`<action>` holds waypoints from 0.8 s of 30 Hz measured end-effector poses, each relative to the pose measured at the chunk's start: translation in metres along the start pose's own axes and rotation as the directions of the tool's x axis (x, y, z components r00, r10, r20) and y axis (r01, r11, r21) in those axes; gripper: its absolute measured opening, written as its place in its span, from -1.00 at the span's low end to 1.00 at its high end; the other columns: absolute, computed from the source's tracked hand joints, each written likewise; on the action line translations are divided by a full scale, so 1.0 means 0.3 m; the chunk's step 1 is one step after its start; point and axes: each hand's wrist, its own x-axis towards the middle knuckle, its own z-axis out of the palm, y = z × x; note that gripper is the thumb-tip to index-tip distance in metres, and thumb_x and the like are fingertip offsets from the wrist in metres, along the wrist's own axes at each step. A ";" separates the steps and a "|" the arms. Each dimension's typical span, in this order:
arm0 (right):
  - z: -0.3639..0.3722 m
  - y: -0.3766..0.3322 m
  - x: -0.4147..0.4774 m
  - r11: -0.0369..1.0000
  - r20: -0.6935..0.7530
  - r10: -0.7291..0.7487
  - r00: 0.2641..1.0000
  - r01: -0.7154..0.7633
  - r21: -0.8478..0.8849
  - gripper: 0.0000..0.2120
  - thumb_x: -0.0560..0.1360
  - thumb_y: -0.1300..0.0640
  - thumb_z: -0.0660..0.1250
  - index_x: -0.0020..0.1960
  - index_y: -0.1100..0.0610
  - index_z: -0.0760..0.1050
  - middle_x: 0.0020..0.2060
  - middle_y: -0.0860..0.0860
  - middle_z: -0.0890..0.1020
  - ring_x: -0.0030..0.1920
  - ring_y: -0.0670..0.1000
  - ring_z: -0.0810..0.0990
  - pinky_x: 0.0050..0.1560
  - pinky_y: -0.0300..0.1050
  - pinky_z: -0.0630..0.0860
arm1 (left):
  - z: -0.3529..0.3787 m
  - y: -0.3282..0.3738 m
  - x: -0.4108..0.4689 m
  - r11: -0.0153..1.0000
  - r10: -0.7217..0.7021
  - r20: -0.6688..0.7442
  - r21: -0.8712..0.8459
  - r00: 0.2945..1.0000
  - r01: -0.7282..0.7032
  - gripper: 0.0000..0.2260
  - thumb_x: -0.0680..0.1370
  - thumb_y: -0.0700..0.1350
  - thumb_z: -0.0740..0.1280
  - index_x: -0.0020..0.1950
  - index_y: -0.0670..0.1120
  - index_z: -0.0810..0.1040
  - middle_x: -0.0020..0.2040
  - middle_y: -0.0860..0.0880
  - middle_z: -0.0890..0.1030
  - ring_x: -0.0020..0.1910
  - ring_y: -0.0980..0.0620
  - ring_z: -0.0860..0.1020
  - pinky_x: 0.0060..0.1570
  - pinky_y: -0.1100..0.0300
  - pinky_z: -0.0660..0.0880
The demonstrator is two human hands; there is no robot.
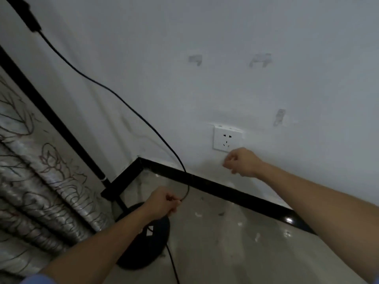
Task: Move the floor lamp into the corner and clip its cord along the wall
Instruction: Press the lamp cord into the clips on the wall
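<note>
A person's left hand [164, 201] is pinching the black lamp cord [123, 100] low in a room corner, fingers closed around it just above the floor, while the right hand [243, 162] is pressing against the white wall [266, 27] directly below a wall socket [225, 139]. Right fingers are curled in tight, thumb and forefinger nipped together; whether they're holding anything can't be told, too small and blurred. The cord is running down from an inline switch [30, 18] at top left, sagging diagonally across the wall, looping at the black baseboard [235, 194] and entering the left fist; a further stretch is trailing over the tiled floor [246, 253] toward the bottom edge, beside the lamp's round black base [143, 255]. The floor lamp is standing in the corner, its thin black pole [51, 119] rising to upper left, close to a patterned curtain [41, 191] w/ branch-and-leaf drawings. The base is lying partly under the left forearm. On the wall, three greyish marks or clips [195, 59] are sitting above and right of the socket, well apart from the cord; detail isn't clear enough to say which. White scraps [198, 214] are littering the floor nr the baseboard. A blue sleeve edge [33, 279] is showing at bottom left.
</note>
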 end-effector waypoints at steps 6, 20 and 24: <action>0.041 -0.228 -0.046 0.908 -0.038 -0.188 0.981 0.188 0.375 -0.73 0.55 0.16 0.30 0.24 0.13 0.52 0.14 0.10 0.62 0.10 0.02 0.59 -0.08 -0.24 0.51 | 0.052 0.104 -0.053 0.999 -0.016 0.145 0.040 0.989 0.010 -0.70 0.49 -0.10 0.38 -0.45 0.04 0.53 -0.60 0.14 0.51 -0.56 0.27 0.42 -0.44 0.43 0.37; 0.057 -0.245 -0.040 0.937 -0.295 -0.239 0.925 0.299 0.178 -0.77 0.61 0.09 0.18 -0.05 0.09 0.60 -0.47 -0.08 0.44 -0.45 -0.07 0.42 -0.30 -0.17 0.37 | -0.112 0.096 -0.032 0.996 0.081 0.037 0.043 0.996 -0.083 -0.86 0.46 -0.19 0.40 -0.31 -0.04 0.61 -0.40 0.04 0.56 -0.51 0.28 0.47 -0.41 0.39 0.40; 0.034 -0.216 -0.028 0.930 -0.330 -0.187 0.925 0.275 0.245 -0.75 0.62 0.10 0.17 -0.01 0.15 0.60 -0.45 -0.04 0.43 -0.44 -0.06 0.39 -0.36 -0.18 0.32 | -0.207 0.165 -0.030 0.983 0.161 -0.290 -0.038 0.943 -0.179 -0.85 0.48 -0.22 0.38 -0.30 -0.10 0.59 -0.44 0.05 0.54 -0.48 0.25 0.46 -0.38 0.30 0.41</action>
